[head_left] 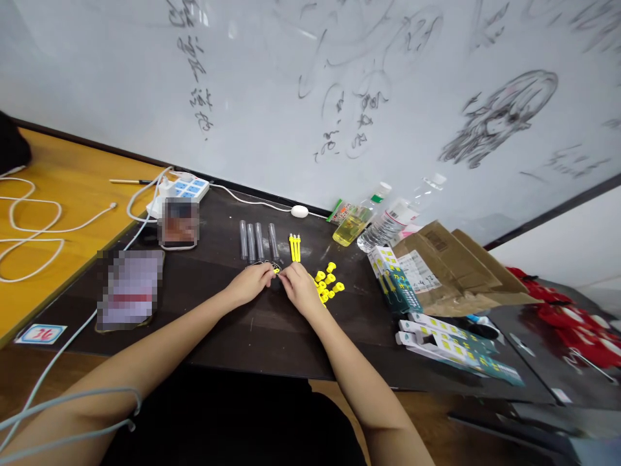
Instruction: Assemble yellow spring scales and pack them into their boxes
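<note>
My left hand (251, 282) and my right hand (298, 287) meet over the dark tabletop (252, 330), fingertips pinched together on a small yellow part (277, 270). Just beyond the fingers lie several clear tubes (258, 241) side by side and a bundle of yellow sticks (295, 247). To the right of my right hand is a loose heap of small yellow caps (328, 282).
A white power strip (187, 188) and cables lie at the back left, with two blurred flat items nearby. Plastic bottles (383, 223), brown cardboard packages (451, 268) and printed retail packs (449, 342) crowd the right. A whiteboard wall rises behind.
</note>
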`<state>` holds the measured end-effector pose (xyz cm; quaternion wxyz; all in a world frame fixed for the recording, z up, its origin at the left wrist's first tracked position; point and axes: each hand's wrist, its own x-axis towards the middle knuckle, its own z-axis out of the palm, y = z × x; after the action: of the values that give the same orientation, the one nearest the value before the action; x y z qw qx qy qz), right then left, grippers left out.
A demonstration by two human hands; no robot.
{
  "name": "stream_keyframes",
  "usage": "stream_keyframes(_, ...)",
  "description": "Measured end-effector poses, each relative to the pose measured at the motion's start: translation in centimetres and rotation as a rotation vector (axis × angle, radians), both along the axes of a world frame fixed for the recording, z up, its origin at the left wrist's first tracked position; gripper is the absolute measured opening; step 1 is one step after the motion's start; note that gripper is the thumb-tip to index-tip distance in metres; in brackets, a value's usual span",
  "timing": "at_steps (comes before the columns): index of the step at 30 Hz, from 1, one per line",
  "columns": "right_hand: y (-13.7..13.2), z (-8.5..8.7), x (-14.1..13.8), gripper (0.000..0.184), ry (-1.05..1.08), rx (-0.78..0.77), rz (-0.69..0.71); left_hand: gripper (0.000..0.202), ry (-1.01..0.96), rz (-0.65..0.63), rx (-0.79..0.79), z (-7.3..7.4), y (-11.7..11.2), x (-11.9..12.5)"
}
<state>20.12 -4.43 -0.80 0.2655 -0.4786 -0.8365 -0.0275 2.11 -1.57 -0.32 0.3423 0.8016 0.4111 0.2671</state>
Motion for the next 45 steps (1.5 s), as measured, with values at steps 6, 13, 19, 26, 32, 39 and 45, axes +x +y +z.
stream_keyframes(6,-0.1,-0.5,-0.4,0.022,0.019,0.003,-0.041,0.024,0.123,0.023,0.037,0.2,-0.3,0.1)
stream_keyframes(13,-0.2,-1.0,-0.5,0.019,0.024,0.014,-0.040,0.024,0.304,0.021,0.126,0.9,-0.8,0.2)
stream_keyframes(19,-0.3,-1.2,-0.8,0.015,0.093,-0.015,-0.022,0.028,0.414,0.019,0.214,0.8,-0.9,0.2)
stream_keyframes(26,-0.2,-1.3,-1.0,0.013,0.244,-0.088,-0.024,0.026,0.460,0.019,0.236,1.1,-1.1,0.4)
stream_keyframes(32,-0.2,-1.3,-1.3,0.014,0.324,-0.121,-0.069,0.025,0.470,0.006,0.244,0.9,-1.1,0.4)
stream_keyframes(39,-0.2,-1.1,-1.3,0.015,0.358,-0.162,-0.067,0.026,0.411,-0.012,0.159,0.8,-0.7,0.1)
stream_keyframes(45,-0.2,-1.0,-1.2,0.015,0.340,-0.170,-0.070,0.024,0.413,-0.029,0.167,0.6,-0.6,0.0)
